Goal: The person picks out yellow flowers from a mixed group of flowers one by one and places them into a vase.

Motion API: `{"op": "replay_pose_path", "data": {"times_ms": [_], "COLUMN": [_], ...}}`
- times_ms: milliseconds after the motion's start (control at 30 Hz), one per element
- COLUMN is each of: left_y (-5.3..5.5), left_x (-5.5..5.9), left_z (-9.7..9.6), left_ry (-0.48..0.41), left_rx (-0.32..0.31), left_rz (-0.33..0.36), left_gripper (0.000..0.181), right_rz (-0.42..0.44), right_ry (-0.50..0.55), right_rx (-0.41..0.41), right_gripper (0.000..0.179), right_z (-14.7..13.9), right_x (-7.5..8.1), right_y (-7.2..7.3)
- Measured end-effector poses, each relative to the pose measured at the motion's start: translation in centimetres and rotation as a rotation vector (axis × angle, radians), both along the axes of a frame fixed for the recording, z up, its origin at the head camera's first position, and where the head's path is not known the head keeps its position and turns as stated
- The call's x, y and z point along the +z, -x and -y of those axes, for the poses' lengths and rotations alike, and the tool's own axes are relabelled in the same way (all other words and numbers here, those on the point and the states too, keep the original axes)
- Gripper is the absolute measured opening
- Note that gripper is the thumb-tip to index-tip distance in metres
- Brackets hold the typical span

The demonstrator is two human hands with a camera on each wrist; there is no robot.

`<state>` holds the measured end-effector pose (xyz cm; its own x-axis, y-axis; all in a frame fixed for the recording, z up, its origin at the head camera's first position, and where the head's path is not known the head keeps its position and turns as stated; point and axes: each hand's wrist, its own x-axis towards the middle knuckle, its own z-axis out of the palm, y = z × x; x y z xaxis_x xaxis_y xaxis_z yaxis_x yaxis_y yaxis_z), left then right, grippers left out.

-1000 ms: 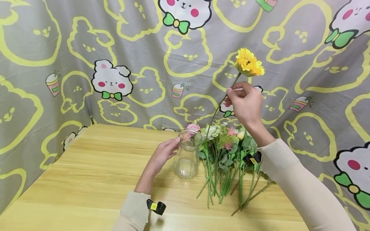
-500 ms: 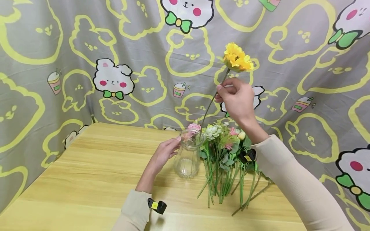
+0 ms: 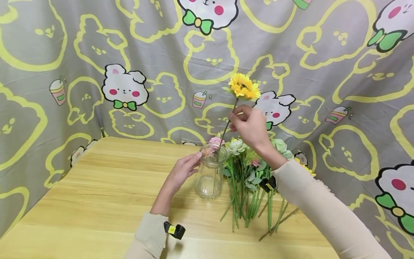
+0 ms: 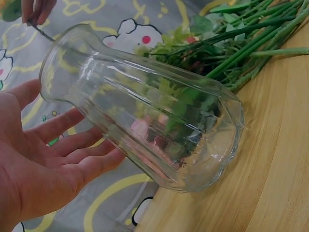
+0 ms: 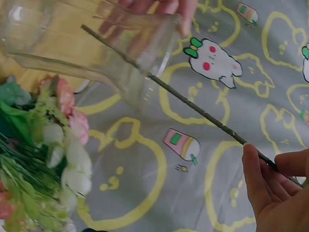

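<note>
The right hand (image 3: 251, 126) pinches the yellow flower (image 3: 244, 87), lower than before, its stem (image 5: 186, 100) now inside the clear vase (image 3: 208, 187) mid-bench (image 3: 113, 187); the left hand (image 3: 181, 173), fingers (image 4: 58, 125) extended, touches the vase.

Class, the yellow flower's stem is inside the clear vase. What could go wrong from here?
The clear vase might tip if pushed, since the left hand is not wrapped round it. The stem ends above the vase's bottom, so the yellow flower could drop if the right hand loses its pinch.
</note>
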<state>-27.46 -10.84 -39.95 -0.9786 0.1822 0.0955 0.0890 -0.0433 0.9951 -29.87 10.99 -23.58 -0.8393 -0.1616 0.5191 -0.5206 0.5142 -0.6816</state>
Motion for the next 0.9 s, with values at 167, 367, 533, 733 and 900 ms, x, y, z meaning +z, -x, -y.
{"op": "replay_pose_path", "data": {"times_ms": [167, 367, 533, 733, 900], "left_y": [0.1, 0.1, 0.1, 0.1, 0.1], "left_x": [0.0, -0.1, 0.0, 0.0, 0.0], "left_z": [0.1, 0.2, 0.1, 0.0, 0.0], "left_ry": [-0.007, -0.007, -0.007, -0.010, -0.012], "left_rx": [-0.005, -0.003, -0.002, 0.008, 0.010], "left_rz": [-0.005, 0.001, -0.009, -0.007, -0.010], "left_gripper": [0.060, 0.061, 0.061, 0.060, 0.058], "right_rz": [0.056, 0.091, 0.059, 0.054, 0.038], "right_ry": [-0.054, -0.115, -0.157, -0.203, -0.252], "right_rx": [-0.019, -0.015, 0.005, 0.016, 0.005], "right_gripper": [0.015, 0.017, 0.017, 0.016, 0.016], "right_z": [0.4, 0.8, 1.0, 1.5, 1.8], "right_x": [-1.5, -3.0, -4.0, -5.2, -5.9], "right_y": [0.0, -0.1, 0.1, 0.2, 0.3]}}
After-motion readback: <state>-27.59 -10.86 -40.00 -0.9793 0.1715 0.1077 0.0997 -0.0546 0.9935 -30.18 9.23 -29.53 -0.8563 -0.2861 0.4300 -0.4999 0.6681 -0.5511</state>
